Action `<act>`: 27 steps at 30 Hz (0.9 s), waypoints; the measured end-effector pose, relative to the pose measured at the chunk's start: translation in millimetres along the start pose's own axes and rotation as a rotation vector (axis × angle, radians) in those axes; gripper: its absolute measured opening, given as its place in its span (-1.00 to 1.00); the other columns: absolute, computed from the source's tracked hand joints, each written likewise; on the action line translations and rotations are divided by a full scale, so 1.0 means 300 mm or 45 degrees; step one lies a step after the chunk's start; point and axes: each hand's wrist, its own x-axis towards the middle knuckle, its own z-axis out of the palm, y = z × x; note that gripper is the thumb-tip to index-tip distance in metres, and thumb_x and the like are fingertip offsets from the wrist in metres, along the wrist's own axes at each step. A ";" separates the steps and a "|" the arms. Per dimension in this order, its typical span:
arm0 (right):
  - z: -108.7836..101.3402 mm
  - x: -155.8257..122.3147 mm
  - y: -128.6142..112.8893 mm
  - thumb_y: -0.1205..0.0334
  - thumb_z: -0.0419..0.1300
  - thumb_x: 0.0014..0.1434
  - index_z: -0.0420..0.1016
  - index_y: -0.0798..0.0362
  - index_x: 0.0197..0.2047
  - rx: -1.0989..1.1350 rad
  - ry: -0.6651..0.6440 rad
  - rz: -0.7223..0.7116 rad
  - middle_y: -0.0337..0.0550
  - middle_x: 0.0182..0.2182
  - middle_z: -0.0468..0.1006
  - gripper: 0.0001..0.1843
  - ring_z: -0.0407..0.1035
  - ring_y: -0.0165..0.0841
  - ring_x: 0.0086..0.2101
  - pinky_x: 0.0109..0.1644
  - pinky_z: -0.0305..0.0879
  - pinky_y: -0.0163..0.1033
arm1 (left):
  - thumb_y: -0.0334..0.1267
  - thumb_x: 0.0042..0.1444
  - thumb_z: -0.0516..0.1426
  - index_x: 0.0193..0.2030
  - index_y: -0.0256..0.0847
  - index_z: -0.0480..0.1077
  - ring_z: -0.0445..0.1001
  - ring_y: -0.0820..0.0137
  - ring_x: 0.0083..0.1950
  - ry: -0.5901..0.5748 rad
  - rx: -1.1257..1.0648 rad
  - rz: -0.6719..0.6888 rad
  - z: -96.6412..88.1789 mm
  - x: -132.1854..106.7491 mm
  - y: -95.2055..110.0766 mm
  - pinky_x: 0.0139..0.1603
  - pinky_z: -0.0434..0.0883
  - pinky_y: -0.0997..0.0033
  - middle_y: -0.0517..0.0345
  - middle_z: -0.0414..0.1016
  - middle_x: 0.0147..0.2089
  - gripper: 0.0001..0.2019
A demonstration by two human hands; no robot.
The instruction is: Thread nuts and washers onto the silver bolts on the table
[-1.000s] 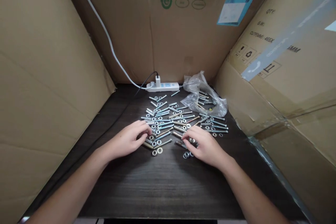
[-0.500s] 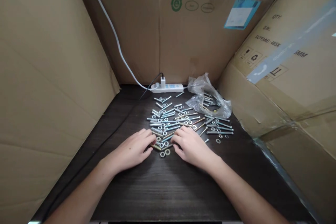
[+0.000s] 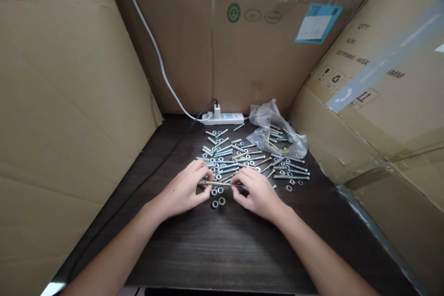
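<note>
My left hand point(image 3: 190, 186) is closed in a pinch on a gold-coloured metal sleeve point(image 3: 218, 183), held level just above the table. On its right end, my right hand point(image 3: 255, 190) is closed on a thin bolt point(image 3: 235, 185) that lines up with the sleeve; whether one is inside the other I cannot tell. My fingers hide the outer ends of both. Just below the fingers lie a dull yellow washer point(image 3: 221, 201) and a nut point(image 3: 215, 204). Behind my hands spreads a pile of silver and gold bolts point(image 3: 224, 162), sleeves, nuts and washers.
A torn clear plastic bag point(image 3: 263, 115) with more bolts lies at the back right. Behind the pile is a white power strip point(image 3: 224, 119) with a black cable point(image 3: 166, 156) running left. Cardboard walls point(image 3: 187, 55) enclose the dark table point(image 3: 215, 249) on three sides.
Both hands have lifted slightly from the near edge of the pile. The sleeve and bolt, apart and angled before, are now in line between my fingers.
</note>
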 end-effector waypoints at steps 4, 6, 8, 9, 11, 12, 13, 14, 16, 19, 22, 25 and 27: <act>0.010 -0.008 -0.007 0.30 0.04 0.17 0.38 0.03 -0.21 0.189 0.100 0.130 -0.21 -0.41 0.47 -0.86 0.31 -0.44 -0.49 -0.37 0.25 -0.33 | -0.32 0.12 0.05 -0.27 -0.21 0.32 0.33 0.41 -0.24 0.100 -0.230 -0.011 0.014 0.045 0.028 -0.20 0.32 0.42 0.16 0.34 -0.27 -0.94; 0.022 -0.011 -0.014 0.28 0.03 0.19 0.36 0.03 -0.20 0.318 0.121 0.206 -0.22 -0.41 0.47 -0.87 0.30 -0.46 -0.53 -0.42 0.24 -0.35 | -0.29 0.14 0.06 -0.25 -0.22 0.33 0.34 0.43 -0.25 0.128 -0.320 -0.046 0.035 0.059 0.030 -0.24 0.32 0.44 0.16 0.37 -0.27 -0.92; 0.034 -0.014 -0.022 0.29 0.02 0.19 0.31 0.03 -0.15 0.483 0.137 0.273 -0.19 -0.35 0.49 -0.86 0.34 -0.45 -0.50 -0.43 0.28 -0.36 | -0.26 0.15 0.08 -0.22 -0.23 0.36 0.35 0.43 -0.27 0.167 -0.367 -0.065 0.061 0.063 0.023 -0.27 0.31 0.45 0.14 0.40 -0.26 -0.89; 0.039 -0.015 -0.026 0.30 0.02 0.19 0.28 0.03 -0.12 0.557 0.145 0.301 -0.17 -0.31 0.50 -0.83 0.38 -0.44 -0.47 -0.42 0.31 -0.36 | -0.25 0.15 0.09 -0.21 -0.23 0.37 0.35 0.43 -0.28 0.184 -0.381 -0.073 0.073 0.061 0.017 -0.28 0.31 0.45 0.14 0.41 -0.27 -0.87; 0.045 -0.019 -0.034 0.33 0.02 0.18 0.23 0.02 -0.06 0.643 0.149 0.344 -0.15 -0.25 0.51 -0.77 0.43 -0.42 -0.41 -0.38 0.35 -0.35 | -0.22 0.15 0.10 -0.21 -0.23 0.39 0.35 0.44 -0.32 0.189 -0.396 -0.077 0.093 0.052 0.006 -0.32 0.31 0.46 0.15 0.42 -0.29 -0.85; 0.045 -0.020 -0.039 0.34 0.02 0.17 0.23 0.02 -0.05 0.652 0.147 0.353 -0.14 -0.24 0.51 -0.75 0.44 -0.40 -0.38 -0.34 0.37 -0.33 | -0.22 0.15 0.10 -0.21 -0.24 0.39 0.35 0.45 -0.34 0.188 -0.399 -0.076 0.100 0.048 0.002 -0.33 0.31 0.46 0.15 0.43 -0.30 -0.85; 0.044 -0.021 -0.044 0.36 0.02 0.16 0.24 0.01 -0.06 0.647 0.146 0.354 -0.14 -0.23 0.51 -0.74 0.45 -0.39 -0.35 -0.30 0.39 -0.32 | -0.21 0.15 0.10 -0.20 -0.24 0.40 0.35 0.45 -0.34 0.189 -0.400 -0.071 0.105 0.043 -0.001 -0.34 0.31 0.47 0.14 0.43 -0.30 -0.84; 0.043 -0.022 -0.049 0.37 0.02 0.16 0.25 0.01 -0.06 0.639 0.148 0.351 -0.14 -0.22 0.51 -0.74 0.45 -0.38 -0.33 -0.27 0.40 -0.30 | -0.21 0.16 0.10 -0.20 -0.24 0.40 0.36 0.45 -0.34 0.189 -0.398 -0.065 0.109 0.039 -0.003 -0.33 0.32 0.47 0.13 0.44 -0.29 -0.84; 0.039 -0.022 -0.059 0.37 0.03 0.15 0.28 0.02 -0.07 0.636 0.152 0.334 -0.14 -0.22 0.51 -0.75 0.45 -0.37 -0.31 -0.22 0.41 -0.28 | -0.21 0.16 0.10 -0.20 -0.24 0.41 0.38 0.44 -0.31 0.192 -0.379 -0.043 0.113 0.034 -0.003 -0.31 0.33 0.47 0.12 0.45 -0.29 -0.83; 0.041 -0.021 -0.070 0.34 0.05 0.17 0.29 0.02 -0.06 0.685 0.171 0.303 -0.11 -0.19 0.50 -0.76 0.44 -0.37 -0.28 -0.21 0.42 -0.27 | -0.21 0.16 0.11 -0.21 -0.22 0.41 0.40 0.43 -0.29 0.173 -0.345 -0.007 0.116 0.033 0.000 -0.28 0.33 0.46 0.13 0.46 -0.29 -0.85; 0.053 -0.025 -0.076 0.32 0.04 0.20 0.23 0.01 0.02 0.775 0.175 0.305 -0.10 -0.17 0.49 -0.69 0.45 -0.37 -0.29 -0.27 0.43 -0.30 | -0.21 0.17 0.10 -0.20 -0.21 0.40 0.40 0.44 -0.27 0.153 -0.333 -0.005 0.117 0.032 0.002 -0.27 0.33 0.48 0.14 0.46 -0.27 -0.86; 0.061 -0.030 -0.075 0.32 0.01 0.23 0.21 -0.01 0.05 0.818 0.161 0.304 -0.11 -0.19 0.49 -0.69 0.42 -0.43 -0.42 -0.34 0.42 -0.30 | -0.19 0.18 0.08 -0.19 -0.21 0.39 0.40 0.44 -0.25 0.129 -0.320 -0.004 0.114 0.031 0.001 -0.28 0.33 0.50 0.14 0.44 -0.26 -0.84; 0.060 -0.032 -0.072 0.32 -0.01 0.24 0.23 -0.02 0.03 0.830 0.171 0.301 -0.11 -0.18 0.47 -0.72 0.39 -0.46 -0.47 -0.36 0.41 -0.30 | -0.19 0.21 0.04 -0.17 -0.21 0.36 0.39 0.43 -0.24 0.120 -0.308 -0.013 0.107 0.031 0.000 -0.26 0.33 0.49 0.13 0.43 -0.24 -0.83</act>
